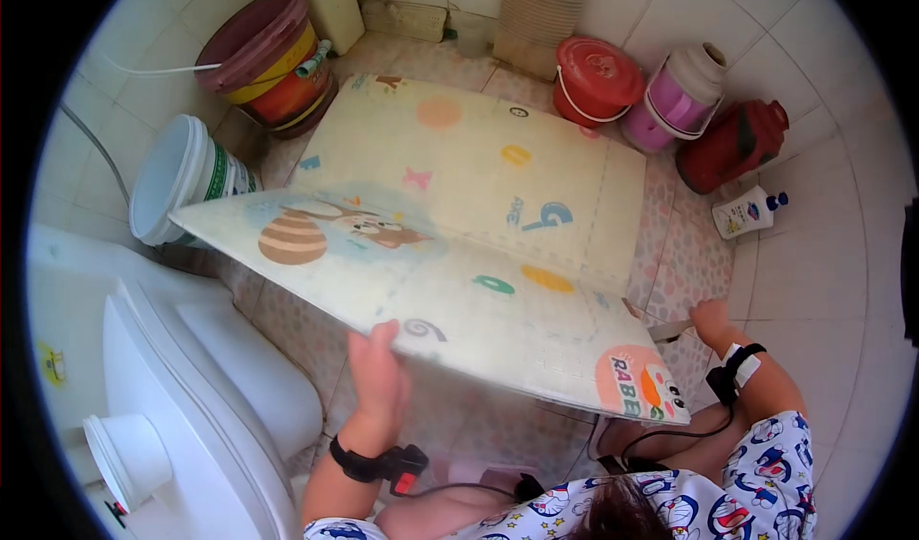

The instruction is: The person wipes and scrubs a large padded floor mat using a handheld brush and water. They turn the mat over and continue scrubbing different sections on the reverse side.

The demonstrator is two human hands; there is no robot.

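A large cream folding play mat (pixel 536 167) with coloured letters, numbers and animals lies over the tiled floor. Its near panel is tilted up along a crease. My left hand (pixel 378 372) grips the near edge of that panel, thumb up at the rim and the other fingers mostly out of sight. Beyond the mat's right edge, my right hand (pixel 709 322) is closed on a flat greyish handle (pixel 670 330). The handle's far end is partly hidden by the mat, so its kind is unclear.
Along the back right stand a lidded red bucket (pixel 599 80), a pink thermos (pixel 674 98), a dark red jug (pixel 735 146) and a white bottle (pixel 745 213). At left are a maroon-rimmed bucket (pixel 258 56), a white bucket (pixel 172 181) and a white toilet (pixel 206 387).
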